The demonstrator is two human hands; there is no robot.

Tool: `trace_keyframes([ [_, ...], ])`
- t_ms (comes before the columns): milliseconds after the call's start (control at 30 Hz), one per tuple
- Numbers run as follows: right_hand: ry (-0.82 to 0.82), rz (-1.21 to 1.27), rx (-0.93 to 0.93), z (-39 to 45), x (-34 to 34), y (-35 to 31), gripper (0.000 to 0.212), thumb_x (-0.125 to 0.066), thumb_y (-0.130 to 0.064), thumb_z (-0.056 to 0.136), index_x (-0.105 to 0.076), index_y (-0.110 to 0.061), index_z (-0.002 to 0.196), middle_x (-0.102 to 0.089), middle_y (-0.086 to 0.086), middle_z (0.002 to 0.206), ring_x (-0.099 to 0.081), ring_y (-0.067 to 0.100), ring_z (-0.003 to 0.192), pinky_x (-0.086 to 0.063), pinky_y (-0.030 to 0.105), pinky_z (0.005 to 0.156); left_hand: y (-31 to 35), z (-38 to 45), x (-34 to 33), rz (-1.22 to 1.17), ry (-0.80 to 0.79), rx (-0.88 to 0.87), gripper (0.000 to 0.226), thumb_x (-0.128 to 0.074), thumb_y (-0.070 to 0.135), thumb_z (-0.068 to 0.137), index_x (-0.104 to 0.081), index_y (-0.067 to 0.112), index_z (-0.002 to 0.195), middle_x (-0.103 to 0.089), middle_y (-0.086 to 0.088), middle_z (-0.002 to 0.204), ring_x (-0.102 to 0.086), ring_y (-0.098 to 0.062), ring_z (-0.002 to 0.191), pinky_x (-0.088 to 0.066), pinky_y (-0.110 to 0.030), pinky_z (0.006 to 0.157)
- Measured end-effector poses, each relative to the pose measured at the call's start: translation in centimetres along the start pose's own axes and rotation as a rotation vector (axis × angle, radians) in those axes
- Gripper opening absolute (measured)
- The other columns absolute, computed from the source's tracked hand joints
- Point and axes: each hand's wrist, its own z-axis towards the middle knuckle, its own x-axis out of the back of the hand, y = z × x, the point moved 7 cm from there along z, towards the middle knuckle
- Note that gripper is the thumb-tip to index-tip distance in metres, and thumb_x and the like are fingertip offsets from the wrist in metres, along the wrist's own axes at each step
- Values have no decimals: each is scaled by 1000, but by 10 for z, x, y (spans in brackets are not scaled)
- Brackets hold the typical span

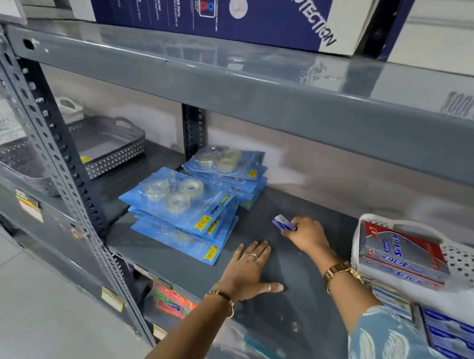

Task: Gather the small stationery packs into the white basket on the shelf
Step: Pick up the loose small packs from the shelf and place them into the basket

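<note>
- Here, at centre right of the frame, the right hand (304,234) closes its fingers around a small blue-and-white stationery pack (284,222), just above the dark grey metal shelf (272,314).
- The left hand (248,271) lies flat, fingers spread, on that shelf.
- The white perforated plastic basket (466,265) sits at the right edge, holding a red-and-silver box (400,254).
- Blue tape packs (181,203) are stacked at centre.

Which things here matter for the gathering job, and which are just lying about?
Job:
- small blue pack in right hand
- white basket with packs inside
- left hand flat on shelf

Lying about:
- blue tape packs
- grey basket
</note>
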Motion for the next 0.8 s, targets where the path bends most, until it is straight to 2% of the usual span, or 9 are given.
trace_keyframes([
  [100, -13, 645, -221, -14, 1, 18, 20, -70, -18, 81, -61, 0, 80, -68, 26, 99, -67, 35, 90, -57, 40, 74, 2, -2, 0, -2, 1, 20, 91, -48, 61, 85, -6, 16, 152, -1, 1, 162, 4, -16, 149, 10, -39, 118],
  [167, -44, 1044, -354, -26, 1, 27, 14, -69, -9, 81, -60, 1, 83, -68, 26, 93, -68, 36, 85, -58, 36, 65, 5, -4, -1, 6, 0, 44, 88, -47, 59, 87, -6, 15, 152, -1, 0, 162, 4, -17, 149, 8, -40, 119],
  [233, -86, 1301, -387, -38, 7, 31, 16, -67, -9, 83, -62, 3, 93, -65, 18, 81, -66, 27, 73, -58, 27, 56, 8, -7, -3, 9, -16, 81, 83, -44, 56, 90, -6, 13, 152, -1, 0, 162, 4, -18, 149, 5, -41, 119],
  [333, -111, 1593, -411, -59, 22, 41, 5, -62, -8, 86, -61, -5, 82, -61, 12, 80, -60, 18, 71, -57, 22, 58, 17, -13, -6, 1, -34, 131, 73, -40, 45, 96, -8, 11, 151, 0, -2, 161, 3, -19, 149, 2, -42, 119],
  [433, -123, 1719, -388, -82, 35, 51, 9, -61, -11, 88, -60, -6, 79, -59, 8, 79, -57, 16, 73, -54, 26, 66, 35, -19, -10, 31, -23, 136, 60, -34, 31, 100, -10, 9, 151, -3, -4, 161, 0, -21, 149, -1, -42, 120],
  [500, -108, 1769, -365, -97, 46, 56, 10, -61, -11, 88, -60, -6, 79, -59, 8, 78, -58, 15, 73, -59, 23, 58, 52, -24, -16, 79, -19, 121, 57, -31, 27, 101, -10, 8, 151, -5, -4, 161, -2, -22, 149, -3, -42, 119],
  [600, -62, 1839, -367, -117, 62, 71, 12, -61, -12, 88, -60, -5, 78, -66, 6, 67, -59, 13, 70, -57, 18, 48, 79, -35, -32, 118, -45, 88, 56, -29, 25, 101, -8, 7, 151, -4, -5, 161, -3, -23, 148, -4, -44, 119],
  [700, -70, 1844, -352, -137, 72, 92, 11, -60, -14, 89, -61, -7, 81, -71, 2, 55, -68, 12, 56, -56, 19, 46, 98, -43, -44, 119, -59, 73, 56, -28, 24, 102, -7, 7, 151, -3, -5, 161, -3, -23, 148, -6, -44, 119],
  [800, -81, 1819, -351, -158, 76, 119, 13, -60, -12, 89, -63, -9, 77, -73, 2, 59, -69, 10, 49, -57, 20, 47, 115, -50, -49, 114, -79, 76, 54, -26, 22, 102, -7, 7, 151, -2, -6, 161, -3, -23, 148, -6, -43, 119],
])
